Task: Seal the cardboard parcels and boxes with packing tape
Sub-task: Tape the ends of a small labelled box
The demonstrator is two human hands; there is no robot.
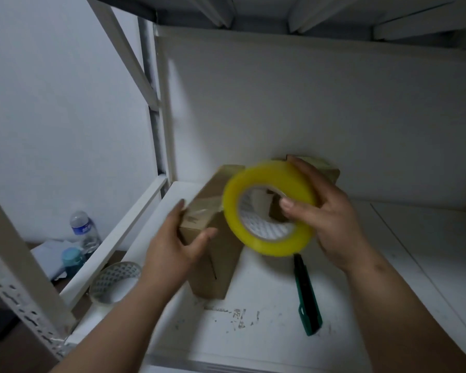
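At frame centre, box: the cardboard box (213, 254) lies on the white shelf (267, 332).
Left hand (176, 246): grips the box's end.
Right hand (327, 214): holds the yellow tape roll (269, 208).
Risk: the strip may wrinkle if the roll twists.

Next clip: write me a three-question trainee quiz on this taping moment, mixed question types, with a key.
1. True or false: the right hand holds the yellow tape roll with its thumb through the core.
2. What is the left hand gripping? A) cardboard box B) green utility knife C) water bottle
3. Fill in: the knife lies on the white ____, below the roll in the picture.

Key: 1 true; 2 A; 3 shelf.
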